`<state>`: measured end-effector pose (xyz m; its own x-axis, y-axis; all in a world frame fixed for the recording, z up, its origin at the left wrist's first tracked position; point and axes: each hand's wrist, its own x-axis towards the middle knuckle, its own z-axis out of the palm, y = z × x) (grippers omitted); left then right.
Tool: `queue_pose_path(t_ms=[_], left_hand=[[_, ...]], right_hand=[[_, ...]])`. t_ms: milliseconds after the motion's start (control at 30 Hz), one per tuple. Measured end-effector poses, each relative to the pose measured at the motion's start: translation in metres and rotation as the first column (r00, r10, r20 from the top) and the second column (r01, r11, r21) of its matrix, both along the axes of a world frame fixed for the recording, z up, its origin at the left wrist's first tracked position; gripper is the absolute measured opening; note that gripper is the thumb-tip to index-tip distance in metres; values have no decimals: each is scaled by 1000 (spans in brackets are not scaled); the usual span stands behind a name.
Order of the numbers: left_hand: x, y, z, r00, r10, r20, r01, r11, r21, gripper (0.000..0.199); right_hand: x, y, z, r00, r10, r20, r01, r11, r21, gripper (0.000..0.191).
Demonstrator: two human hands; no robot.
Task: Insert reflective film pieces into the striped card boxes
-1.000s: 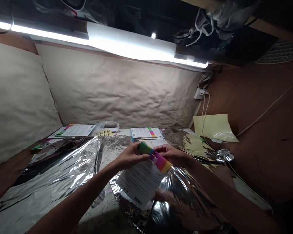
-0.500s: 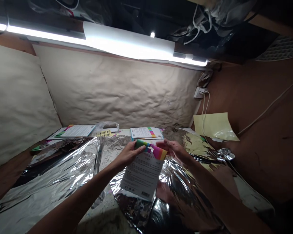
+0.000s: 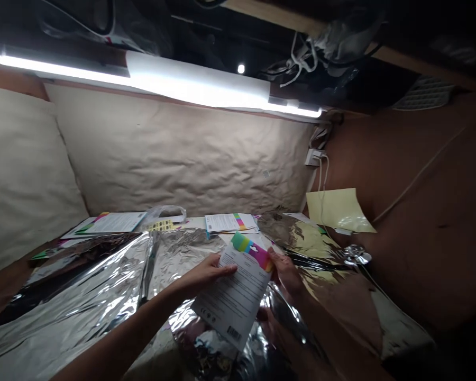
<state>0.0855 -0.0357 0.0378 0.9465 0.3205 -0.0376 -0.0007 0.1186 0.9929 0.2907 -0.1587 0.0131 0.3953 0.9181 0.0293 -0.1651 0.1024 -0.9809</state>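
A printed card (image 3: 234,299) with a rainbow-striped top flap, a hang hole and a barcode at its lower corner is held tilted between both hands. My left hand (image 3: 210,272) pinches its left edge, thumb on the printed face. At the upper right corner, my right hand (image 3: 283,270) grips the coloured flap, its fingers partly hidden behind the card. Shiny silver foil (image 3: 99,286) lies beneath and around the hands. Behind them rests a stack of similar cards (image 3: 222,222).
More cards (image 3: 119,222) lie at the back left, beside a clear plastic bag (image 3: 166,213) and a yellow label sheet (image 3: 161,225). On the right are a yellow sheet (image 3: 335,208), crumpled foil (image 3: 357,255) and hanging cables. A lit tube (image 3: 206,87) runs overhead.
The card has turned and its striped flap now points more upright. My right hand has closed on the flap's right end. The whole view has shifted slightly.
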Motion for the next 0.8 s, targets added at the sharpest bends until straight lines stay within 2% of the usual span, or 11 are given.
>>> queue_pose_path(t_ms=[133,300,367,433,533,600,633,733,800], left_hand=[[9,-3,-8,990,139,33,-137,988,-75,47],[16,-3,-13,952,304,40,-295,943,-157,53],[17,-1,-16,947,316,51,-303,937,-173,55],[17,-1,-19,963,266,37,-255,950,-180,58],[15,-2,-23,987,147,-71,-158,972,-175,68],[13,-4,-24,984,107,-139,-128,980,-154,77],[12,-6,-25,984,96,-153,-118,983,-141,79],[12,-9,-25,983,74,-165,-95,988,-123,81],[13,-11,-26,981,79,-175,-99,989,-109,79]], right_hand=[[-11,-25,4,982,175,-67,-177,984,-25,59],[-38,-49,3,925,373,-76,-381,908,-176,48],[-43,-51,-4,920,382,-89,-393,896,-207,42],[-36,-49,-12,953,294,-81,-304,930,-207,30],[6,-41,-17,998,14,-54,-25,981,-195,20],[54,-34,-12,980,-197,4,194,961,-195,19],[82,-31,-7,965,-262,27,262,944,-202,16],[166,-23,14,935,-346,76,353,893,-280,12],[215,-20,26,920,-378,104,390,855,-343,21]])
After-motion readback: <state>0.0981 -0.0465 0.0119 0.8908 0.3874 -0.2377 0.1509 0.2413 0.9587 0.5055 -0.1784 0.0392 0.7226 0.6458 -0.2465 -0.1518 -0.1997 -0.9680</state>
